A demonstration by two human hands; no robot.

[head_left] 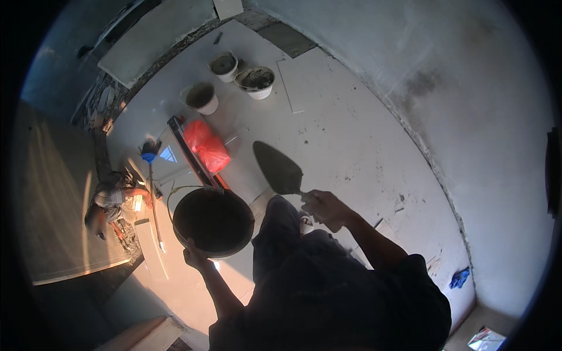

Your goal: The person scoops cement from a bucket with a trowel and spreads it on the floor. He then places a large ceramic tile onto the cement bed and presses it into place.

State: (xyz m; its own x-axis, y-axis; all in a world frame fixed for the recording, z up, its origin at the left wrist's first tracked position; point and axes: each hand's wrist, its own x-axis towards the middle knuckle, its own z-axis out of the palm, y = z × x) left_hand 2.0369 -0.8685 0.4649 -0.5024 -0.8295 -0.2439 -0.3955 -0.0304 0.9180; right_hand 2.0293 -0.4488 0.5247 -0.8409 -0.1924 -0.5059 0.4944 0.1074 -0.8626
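Note:
My right hand (325, 209) is closed round the handle of a pointed trowel (277, 168), whose dark blade extends up and left over the floor. At the near rim of a dark bucket (213, 221), my left hand (196, 256) grips its edge, fingers partly hidden by the bucket. The bucket hangs beside my left leg with its mouth facing up; its inside is too dark to make out. A thin wire handle stands off its left side.
Several pale buckets, one (255, 82) holding grey mix, stand farther off. A red plastic bag (206, 146) lies beside a long dark bar (190, 149). Another person (111, 202) crouches at left near a broom (153, 196). A blue cloth (459, 278) lies by the right wall.

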